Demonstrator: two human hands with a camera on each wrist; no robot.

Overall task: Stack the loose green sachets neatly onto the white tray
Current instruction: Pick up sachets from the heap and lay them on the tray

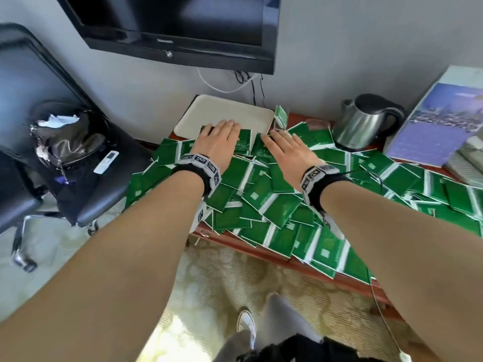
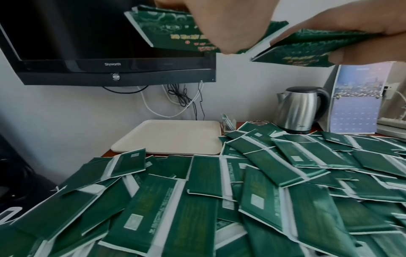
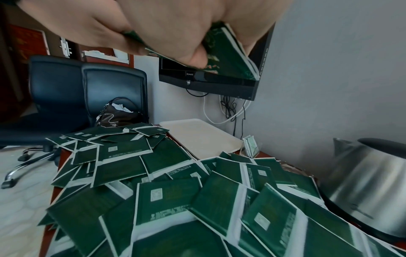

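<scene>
While hands [image 1: 251, 145] grip sachets [image 2: 175, 34], white tray [image 2: 171, 137] bare, pile [image 1: 274, 205] overhanging table edge [image 1: 261, 250]

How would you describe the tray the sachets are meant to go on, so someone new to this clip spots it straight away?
Start at the black television on the wall; directly below it, at the back of the red-brown table, lies the white tray. It is a flat, off-white rectangle with rounded corners, left of the steel kettle. Among the green sachets it is the only pale, bare surface.

Wall-mounted television [image 1: 172, 24], black chair [image 1: 39, 142]
</scene>
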